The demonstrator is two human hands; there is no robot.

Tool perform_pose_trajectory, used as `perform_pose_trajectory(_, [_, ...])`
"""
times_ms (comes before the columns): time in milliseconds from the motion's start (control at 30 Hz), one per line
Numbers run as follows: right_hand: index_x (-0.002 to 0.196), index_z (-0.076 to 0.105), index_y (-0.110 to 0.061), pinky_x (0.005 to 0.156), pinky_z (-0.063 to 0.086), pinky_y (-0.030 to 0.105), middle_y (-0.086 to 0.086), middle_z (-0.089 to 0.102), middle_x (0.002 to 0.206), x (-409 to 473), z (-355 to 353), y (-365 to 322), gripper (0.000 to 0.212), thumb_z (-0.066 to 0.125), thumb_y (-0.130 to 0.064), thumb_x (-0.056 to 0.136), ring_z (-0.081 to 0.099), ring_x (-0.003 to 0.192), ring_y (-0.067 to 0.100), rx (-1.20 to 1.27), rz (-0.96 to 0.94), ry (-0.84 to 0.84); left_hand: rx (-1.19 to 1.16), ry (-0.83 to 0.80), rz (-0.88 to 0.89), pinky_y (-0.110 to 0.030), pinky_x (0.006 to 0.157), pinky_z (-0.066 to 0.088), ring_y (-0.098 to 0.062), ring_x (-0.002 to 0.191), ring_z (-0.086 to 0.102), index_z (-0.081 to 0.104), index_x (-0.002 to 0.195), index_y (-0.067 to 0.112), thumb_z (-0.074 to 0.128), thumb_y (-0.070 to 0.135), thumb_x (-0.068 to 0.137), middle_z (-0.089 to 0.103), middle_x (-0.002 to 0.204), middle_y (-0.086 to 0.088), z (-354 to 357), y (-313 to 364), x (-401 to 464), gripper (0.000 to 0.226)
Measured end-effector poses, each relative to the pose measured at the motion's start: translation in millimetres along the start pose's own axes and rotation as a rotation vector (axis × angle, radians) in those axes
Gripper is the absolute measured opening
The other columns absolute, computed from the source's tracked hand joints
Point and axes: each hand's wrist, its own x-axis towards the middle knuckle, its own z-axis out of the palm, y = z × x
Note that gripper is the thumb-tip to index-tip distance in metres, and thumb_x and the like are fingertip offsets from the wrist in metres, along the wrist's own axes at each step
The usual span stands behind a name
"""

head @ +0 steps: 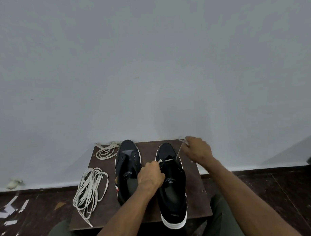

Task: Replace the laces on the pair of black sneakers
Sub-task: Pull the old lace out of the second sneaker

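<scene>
Two black sneakers with white soles stand toes away from me on a small brown board (pixel 198 201). The left sneaker (pixel 127 164) has bare eyelets. Over the right sneaker (pixel 173 188), my left hand (pixel 150 175) pinches one end of a white lace (pixel 167 160) that crosses its lowest eyelets. My right hand (pixel 197 149) grips the other end, pulled taut up and to the right beyond the toe.
A coiled pale lace (pixel 91 189) lies on the board's left edge and another lace (pixel 107 150) at its back left corner. A grey wall rises just behind. Dark floor with white scraps (pixel 8 211) spreads left; my knees flank the board.
</scene>
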Motion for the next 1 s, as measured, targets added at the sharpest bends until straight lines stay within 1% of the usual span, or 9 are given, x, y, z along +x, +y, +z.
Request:
perform_pose_trajectory(233, [0.071, 0.052, -0.009, 0.061, 0.039, 0.031, 0.003, 0.058, 0.066, 26, -83, 2, 0.026, 0.049, -0.031, 0.085, 0.054, 0.065, 0.022, 0.478, 0.064, 0.322, 0.017, -0.01, 0.01, -0.038, 0.082, 0.05, -0.031, 0.107, 0.061, 0.061, 0.115, 0.012, 0.054, 0.018, 0.089, 0.063, 0.115, -0.009, 2, 2, 1, 0.027])
perform_pose_trajectory(300, [0.066, 0.052, -0.01, 0.059, 0.037, 0.03, -0.001, 0.053, 0.06, 29, -110, -4, 0.023, 0.053, -0.023, 0.085, 0.048, 0.058, 0.016, 0.562, 0.037, 0.366, 0.02, -0.012, 0.014, -0.038, 0.083, 0.049, -0.032, 0.108, 0.06, 0.06, 0.116, 0.012, 0.053, 0.018, 0.089, 0.063, 0.116, -0.01, 2, 2, 1, 0.028])
perform_pose_trajectory(400, [0.067, 0.058, -0.002, 0.058, 0.035, 0.029, -0.002, 0.049, 0.056, 30, -125, -19, 0.022, 0.059, -0.015, 0.085, 0.043, 0.053, 0.011, 0.504, -0.021, 0.173, 0.006, -0.012, 0.027, -0.037, 0.08, 0.047, -0.031, 0.108, 0.06, 0.059, 0.115, 0.012, 0.053, 0.02, 0.09, 0.062, 0.116, -0.01, 2, 1, 0, 0.027])
perform_pose_trajectory(500, [0.071, 0.064, -0.005, 0.054, 0.043, 0.025, 0.007, 0.065, 0.067, 23, -113, -33, 0.028, 0.061, -0.026, 0.089, 0.057, 0.055, 0.015, 0.419, -0.075, -0.095, -0.075, -0.057, 0.043, -0.036, 0.085, 0.05, -0.031, 0.106, 0.062, 0.06, 0.119, 0.017, 0.054, 0.029, 0.091, 0.064, 0.116, -0.009, -3, -1, -2, 0.031])
perform_pose_trajectory(567, [0.086, 0.067, -0.002, 0.056, 0.052, 0.025, 0.013, 0.071, 0.083, 19, -104, -43, 0.036, 0.056, -0.036, 0.094, 0.067, 0.065, 0.02, 0.416, -0.088, -0.219, -0.256, -0.095, 0.048, -0.035, 0.083, 0.055, -0.026, 0.091, 0.069, 0.059, 0.12, 0.021, 0.057, 0.042, 0.089, 0.067, 0.106, -0.003, -10, -3, -4, 0.037])
perform_pose_trajectory(600, [0.092, 0.067, -0.002, 0.065, 0.056, 0.03, 0.012, 0.071, 0.089, 18, -103, -48, 0.042, 0.053, -0.042, 0.095, 0.07, 0.071, 0.022, 0.396, -0.103, -0.231, -0.344, -0.077, 0.053, -0.034, 0.082, 0.056, -0.023, 0.087, 0.07, 0.057, 0.119, 0.023, 0.058, 0.047, 0.088, 0.067, 0.102, 0.002, -16, -5, -5, 0.039])
perform_pose_trajectory(700, [0.092, 0.067, -0.011, 0.084, 0.054, 0.042, 0.005, 0.072, 0.089, 16, -111, -63, 0.051, 0.044, -0.057, 0.095, 0.069, 0.078, 0.02, 0.252, -0.167, -0.127, -0.494, 0.132, 0.117, -0.035, 0.091, 0.05, -0.016, 0.101, 0.063, 0.053, 0.127, 0.025, 0.062, 0.045, 0.087, 0.063, 0.108, 0.009, -35, -11, -2, 0.045])
perform_pose_trajectory(833, [0.078, 0.065, -0.023, 0.072, 0.056, 0.039, -0.002, 0.067, 0.073, 7, -133, -88, 0.045, 0.042, -0.057, 0.095, 0.066, 0.067, 0.017, 0.273, -0.235, -0.018, -0.751, 0.122, 0.299, -0.033, 0.097, 0.048, -0.012, 0.109, 0.056, 0.048, 0.135, 0.024, 0.07, 0.034, 0.086, 0.057, 0.122, 0.007, -70, 8, -6, 0.055])
perform_pose_trajectory(1000, [0.079, 0.065, -0.015, 0.049, 0.05, 0.028, 0.003, 0.063, 0.065, -6, -162, -111, 0.042, 0.049, -0.049, 0.096, 0.062, 0.053, 0.016, 0.476, -0.303, 0.014, -0.856, 0.133, 0.417, -0.031, 0.092, 0.048, -0.015, 0.113, 0.054, 0.049, 0.134, 0.023, 0.067, 0.034, 0.088, 0.056, 0.129, 0.005, -95, 36, -6, 0.05])
